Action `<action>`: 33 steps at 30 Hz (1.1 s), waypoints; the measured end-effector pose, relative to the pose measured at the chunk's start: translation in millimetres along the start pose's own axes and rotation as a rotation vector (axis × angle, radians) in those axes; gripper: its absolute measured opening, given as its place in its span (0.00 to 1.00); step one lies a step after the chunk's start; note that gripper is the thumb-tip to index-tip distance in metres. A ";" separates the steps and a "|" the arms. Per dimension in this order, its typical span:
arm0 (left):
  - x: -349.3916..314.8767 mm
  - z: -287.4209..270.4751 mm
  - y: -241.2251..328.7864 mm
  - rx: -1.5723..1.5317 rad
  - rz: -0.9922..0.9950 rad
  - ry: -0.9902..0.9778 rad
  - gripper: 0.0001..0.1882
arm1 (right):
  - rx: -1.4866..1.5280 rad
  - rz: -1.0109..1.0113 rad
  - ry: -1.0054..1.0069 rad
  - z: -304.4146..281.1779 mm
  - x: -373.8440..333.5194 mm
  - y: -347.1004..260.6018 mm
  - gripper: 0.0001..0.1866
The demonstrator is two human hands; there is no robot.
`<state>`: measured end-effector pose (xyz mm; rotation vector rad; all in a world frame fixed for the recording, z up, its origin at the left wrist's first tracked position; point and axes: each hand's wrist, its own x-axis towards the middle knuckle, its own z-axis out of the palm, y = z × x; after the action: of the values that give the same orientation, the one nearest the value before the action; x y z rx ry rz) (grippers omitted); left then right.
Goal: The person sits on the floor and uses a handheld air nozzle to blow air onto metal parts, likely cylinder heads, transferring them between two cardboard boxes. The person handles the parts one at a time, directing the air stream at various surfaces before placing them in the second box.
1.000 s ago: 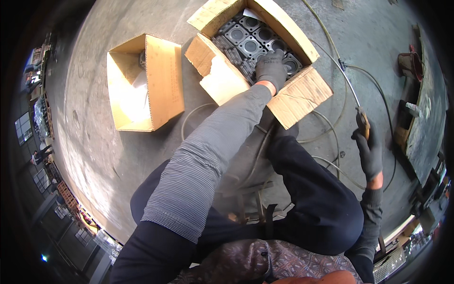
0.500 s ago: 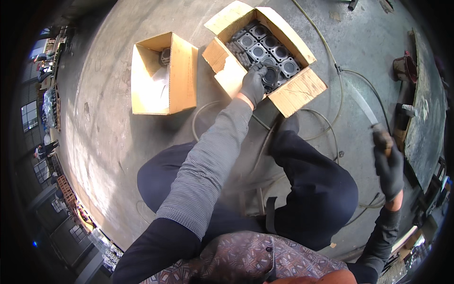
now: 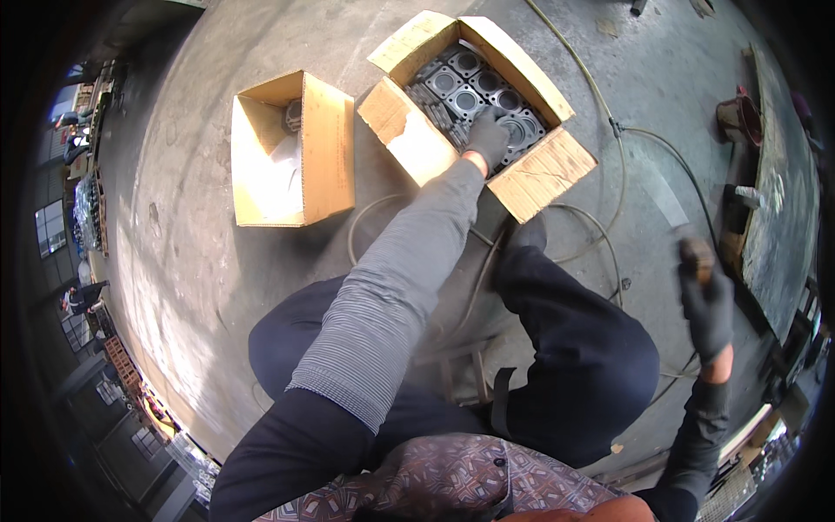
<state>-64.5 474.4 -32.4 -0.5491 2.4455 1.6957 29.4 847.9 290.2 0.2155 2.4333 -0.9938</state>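
My left hand (image 3: 490,137), in a dark grey glove, reaches into an open cardboard box (image 3: 545,177). Its fingers curl down at the edge of a grey metal engine cylinder (image 3: 519,132) with a round bore; the fingertips are hidden. Several similar cylinders (image 3: 467,102) with flat flanges lie packed in rows there. Out to the right, my gloved right hand (image 3: 709,309) is closed round the brown handle of a flat-bladed tool (image 3: 698,261). The blade is long and pale, smeared by motion, and points up and left, away from the box.
A second open carton (image 3: 329,150) stands to the left, with a metal part (image 3: 294,115) and a white sheet inside. A hose (image 3: 623,174) loops across the concrete floor near my feet. On the right are a dark red bucket (image 3: 739,119) and a worn board (image 3: 778,209).
My left hand has moved slightly right, further over the cylinders. My right hand has shifted a little left, still holding the tool. The whole view has tilted slightly.
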 end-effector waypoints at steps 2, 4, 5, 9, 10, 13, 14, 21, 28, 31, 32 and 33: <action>16.3 10.7 1.5 0.074 -0.038 -0.122 0.23 | -0.050 0.060 -0.061 5.0 5.8 2.7 0.17; 17.3 21.0 4.2 0.316 0.018 -0.054 0.21 | -0.146 -0.042 -0.093 18.1 10.5 10.6 0.16; 13.0 24.7 5.8 0.439 0.010 -0.039 0.20 | -0.174 -0.084 -0.054 23.7 13.2 15.5 0.15; -8.1 23.6 10.0 0.530 0.150 0.116 0.20 | 0.033 0.029 -0.005 33.7 25.5 29.7 0.17; -10.0 23.1 10.3 0.477 0.118 0.102 0.21 | -0.003 -0.003 -0.026 40.1 27.2 32.1 0.16; -11.3 21.1 5.3 0.225 0.100 0.106 0.21 | -0.022 -0.030 -0.060 43.5 32.2 34.3 0.16; -7.5 18.5 2.5 0.040 -0.020 0.092 0.21 | 0.038 0.017 -0.056 39.4 33.3 33.4 0.16; -22.7 -19.6 -23.6 -0.829 -0.213 -0.118 0.17 | 0.174 0.047 0.025 0.3 30.2 17.1 0.16; -42.2 -27.3 -12.8 -1.393 -0.381 -0.228 0.15 | 0.141 0.001 0.151 2.8 21.8 -5.2 0.14; -41.6 -29.6 -7.7 -1.197 -0.325 -0.236 0.16 | -0.329 -0.316 -0.249 9.9 20.0 -6.6 0.14; -42.3 -29.7 -6.7 -1.120 -0.312 -0.180 0.17 | -0.077 0.058 -0.077 6.3 20.6 -7.5 0.13; -41.8 -30.5 -6.0 -1.156 -0.296 -0.207 0.17 | 0.168 0.037 0.174 4.7 20.0 -8.7 0.14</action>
<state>-20.3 453.9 -14.1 -0.7015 0.9684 2.6750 11.1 837.5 282.6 0.4197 2.4895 -1.2094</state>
